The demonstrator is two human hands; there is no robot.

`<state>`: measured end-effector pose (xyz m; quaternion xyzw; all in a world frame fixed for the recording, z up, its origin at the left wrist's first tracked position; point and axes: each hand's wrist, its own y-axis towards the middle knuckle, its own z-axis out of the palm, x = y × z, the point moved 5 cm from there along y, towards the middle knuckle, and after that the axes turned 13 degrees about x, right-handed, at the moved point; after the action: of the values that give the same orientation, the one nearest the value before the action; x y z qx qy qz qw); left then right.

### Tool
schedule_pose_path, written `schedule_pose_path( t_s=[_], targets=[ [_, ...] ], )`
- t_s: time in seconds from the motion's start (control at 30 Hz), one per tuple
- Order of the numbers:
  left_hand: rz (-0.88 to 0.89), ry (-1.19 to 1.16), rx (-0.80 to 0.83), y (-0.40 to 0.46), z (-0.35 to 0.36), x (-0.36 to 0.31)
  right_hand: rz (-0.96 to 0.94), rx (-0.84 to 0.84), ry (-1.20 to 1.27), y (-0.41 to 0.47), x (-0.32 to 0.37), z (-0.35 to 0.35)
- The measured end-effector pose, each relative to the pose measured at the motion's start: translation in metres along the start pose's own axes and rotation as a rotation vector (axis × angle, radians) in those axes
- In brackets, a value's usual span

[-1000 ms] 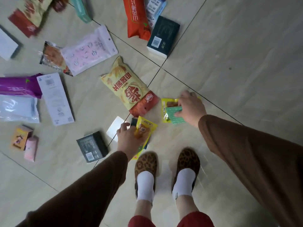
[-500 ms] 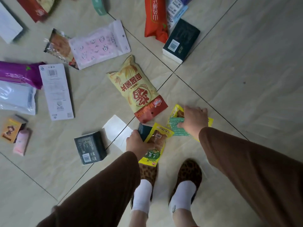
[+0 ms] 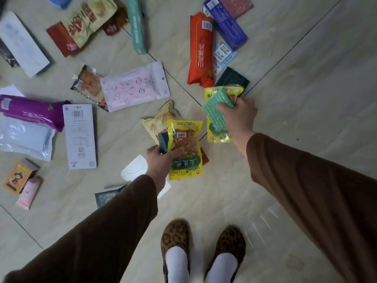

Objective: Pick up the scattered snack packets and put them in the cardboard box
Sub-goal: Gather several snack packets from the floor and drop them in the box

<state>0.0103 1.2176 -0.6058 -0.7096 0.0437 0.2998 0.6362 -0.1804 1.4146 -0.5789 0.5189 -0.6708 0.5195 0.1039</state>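
My left hand (image 3: 161,162) grips a yellow snack packet (image 3: 186,150) together with a small dark packet (image 3: 163,142), lifted above the floor. My right hand (image 3: 238,117) holds a green patterned packet (image 3: 214,113) and another yellow packet (image 3: 218,133) behind it, also off the floor. Under my left hand's load lies a large yellow chip bag (image 3: 157,123), partly hidden. Many more packets are scattered on the tiled floor. No cardboard box is in view.
On the floor lie an orange-red bag (image 3: 201,50), a blue box (image 3: 226,25), a pink-white pouch (image 3: 134,86), a purple bag (image 3: 30,111), a white card (image 3: 79,135), a teal box (image 3: 137,25) and small boxes at left. My feet (image 3: 202,248) stand below.
Both hands have risen from the floor with their packets, and the view has shifted so the packets farther away now show.
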Motion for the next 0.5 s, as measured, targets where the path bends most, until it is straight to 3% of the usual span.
schedule_pose_path(
  t_s=[0.17, 0.4, 0.5],
  targets=[
    [-0.029, 0.030, -0.147, 0.055, -0.006, 0.000, 0.223, -0.083, 0.018, 0.055, 0.015, 0.001],
    [-0.040, -0.002, -0.118, 0.049, 0.014, -0.015, 0.487, -0.016, 0.241, 0.056, -0.006, 0.021],
    [-0.035, 0.007, -0.078, 0.049, 0.015, -0.019, 0.479, -0.003, 0.126, 0.061, 0.000, 0.026]
  ],
)
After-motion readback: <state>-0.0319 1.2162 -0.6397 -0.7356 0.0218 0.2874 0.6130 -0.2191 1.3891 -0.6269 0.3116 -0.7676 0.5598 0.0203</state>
